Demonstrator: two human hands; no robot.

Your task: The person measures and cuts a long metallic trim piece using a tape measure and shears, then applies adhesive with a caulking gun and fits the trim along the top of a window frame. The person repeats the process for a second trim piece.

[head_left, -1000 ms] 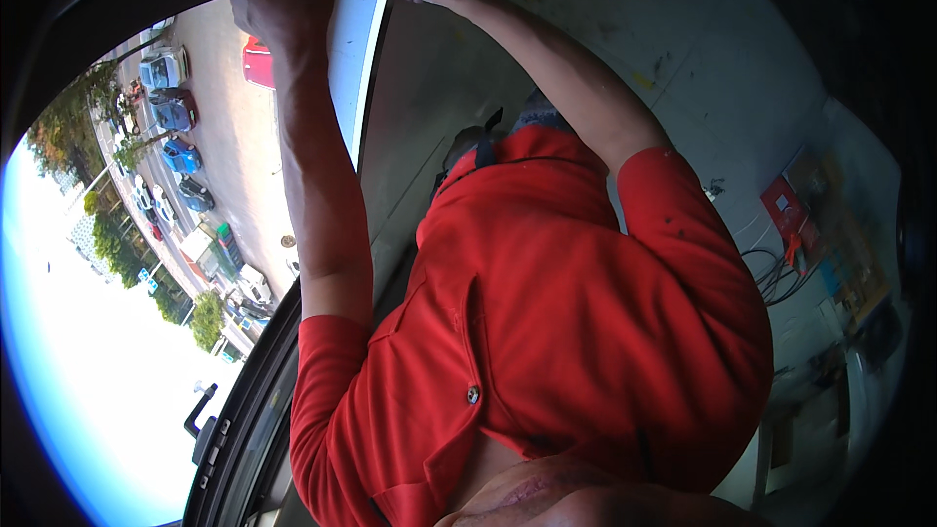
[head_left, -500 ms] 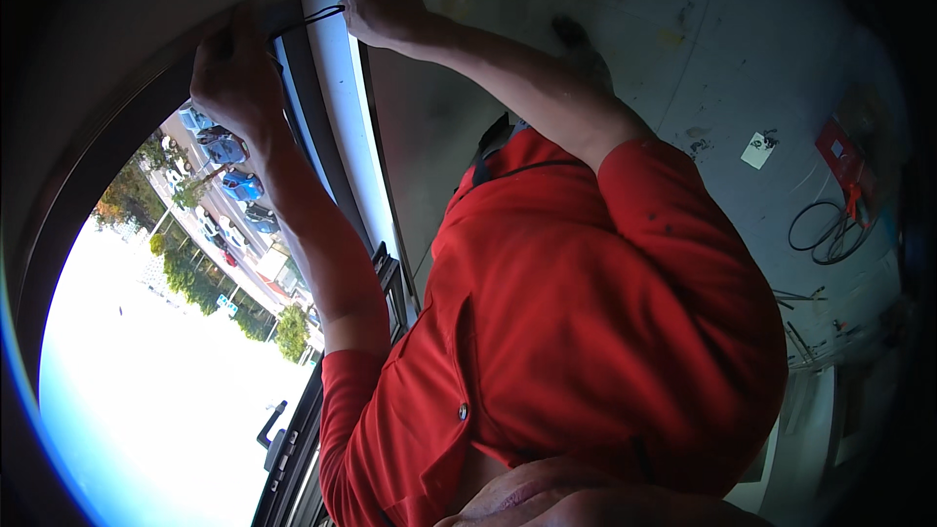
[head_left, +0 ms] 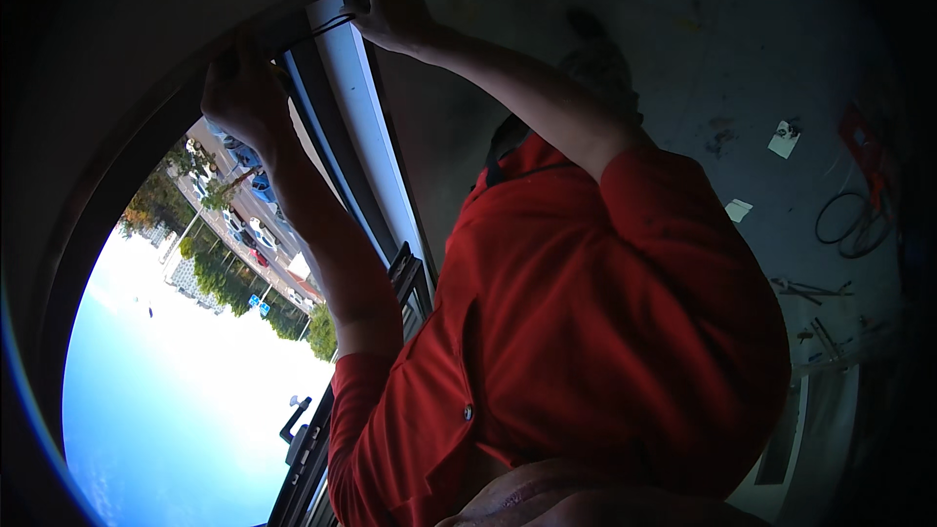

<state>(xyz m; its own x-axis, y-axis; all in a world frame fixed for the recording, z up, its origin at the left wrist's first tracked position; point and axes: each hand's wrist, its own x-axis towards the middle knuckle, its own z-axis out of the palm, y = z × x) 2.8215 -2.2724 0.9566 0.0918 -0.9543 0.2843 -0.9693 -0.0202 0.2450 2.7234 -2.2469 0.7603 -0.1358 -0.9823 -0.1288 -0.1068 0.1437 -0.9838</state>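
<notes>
My left hand (head_left: 244, 88) reaches up to the dark edge of a window frame, fingers curled on it. To its right, my right hand (head_left: 390, 10) pinches one end of a thin black sealing strip (head_left: 327, 27). The strip runs across the white frame bar (head_left: 366, 137) toward my left hand. Both arms are raised, and my red shirt (head_left: 586, 332) fills the middle of the view.
A black window handle (head_left: 298, 420) sits low on the frame. Through the opening I see a street with parked cars (head_left: 249, 234), trees and sky far below. On the grey floor at right lie a coiled cable (head_left: 849, 224), paper scraps (head_left: 784, 139) and tools (head_left: 810, 288).
Both hands have stayed on the frame and strip while the view tilted. They now sit lower in the picture, with more sky showing.
</notes>
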